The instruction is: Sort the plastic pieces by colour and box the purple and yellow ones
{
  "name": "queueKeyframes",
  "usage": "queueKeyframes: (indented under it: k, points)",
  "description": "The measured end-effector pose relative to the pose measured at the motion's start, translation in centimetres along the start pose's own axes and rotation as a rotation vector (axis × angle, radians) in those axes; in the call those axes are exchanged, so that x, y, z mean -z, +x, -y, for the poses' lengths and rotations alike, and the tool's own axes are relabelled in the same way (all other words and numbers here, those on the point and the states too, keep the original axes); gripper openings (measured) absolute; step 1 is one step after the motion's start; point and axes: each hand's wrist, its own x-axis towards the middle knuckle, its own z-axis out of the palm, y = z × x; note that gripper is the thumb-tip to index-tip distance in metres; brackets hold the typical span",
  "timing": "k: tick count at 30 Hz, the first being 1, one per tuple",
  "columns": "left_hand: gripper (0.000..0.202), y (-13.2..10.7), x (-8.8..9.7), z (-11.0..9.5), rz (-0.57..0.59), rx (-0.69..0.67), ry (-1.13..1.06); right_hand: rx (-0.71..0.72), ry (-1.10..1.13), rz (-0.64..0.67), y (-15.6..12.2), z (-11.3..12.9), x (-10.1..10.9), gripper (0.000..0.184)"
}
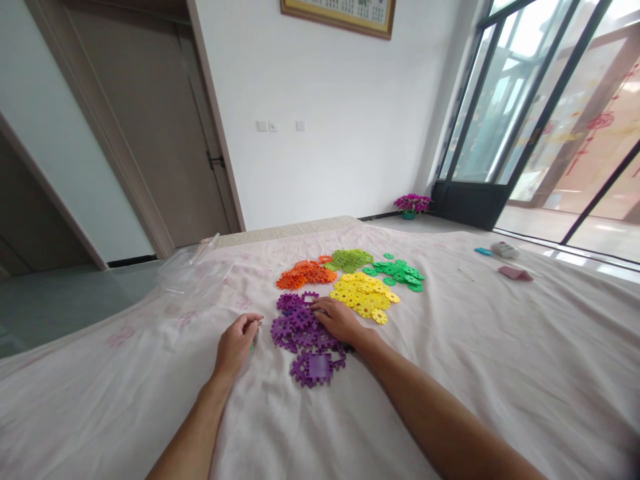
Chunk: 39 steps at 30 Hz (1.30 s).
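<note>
My left hand [238,343] is closed, thumb and fingers together, just left of a pile of purple plastic building pieces [303,330]. A sliver of a green plastic piece [252,347] peeks out under its fingers; most of it is hidden. My right hand [341,320] reaches onto the right side of the purple pile, with its fingers bent down against a purple piece. The purple pieces have toothed edges, some with square openings. Behind them lie heaps of yellow discs [365,292], orange pieces [306,273], lime green pieces [350,260] and green discs [401,273].
A pale, wrinkled cloth [490,360] covers the surface. Clear plastic bags [193,270] lie at the left edge. To the far right are a pink cloth scrap [515,273], a blue item [483,251] and a whitish object [505,250].
</note>
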Motion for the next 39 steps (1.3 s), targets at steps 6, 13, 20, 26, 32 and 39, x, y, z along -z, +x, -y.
queueKeyframes:
  k: [6,13,20,26,32,39]
  points:
    - [0.03,0.02,0.09,0.14,0.027,-0.029,0.023,0.006,-0.005,-0.004,0.0,-0.14,-0.12,0.028]
    - [0.029,0.03,0.06,0.04,0.022,-0.019,0.029,0.001,-0.001,-0.003,-0.03,0.02,0.04,0.028]
    - [0.028,0.09,0.06,0.26,0.025,-0.026,0.025,-0.002,-0.002,-0.006,-0.03,0.09,0.06,0.028]
    - [0.028,0.02,0.11,0.16,0.031,-0.027,0.041,-0.004,-0.006,0.0,0.0,0.15,0.09,0.028]
    - [0.028,0.05,0.08,0.19,0.03,-0.033,0.049,0.004,-0.013,-0.004,-0.02,0.04,0.01,0.028]
    - [0.03,0.03,0.1,0.18,0.041,-0.033,0.076,0.014,-0.017,-0.003,0.01,0.09,0.02,0.029]
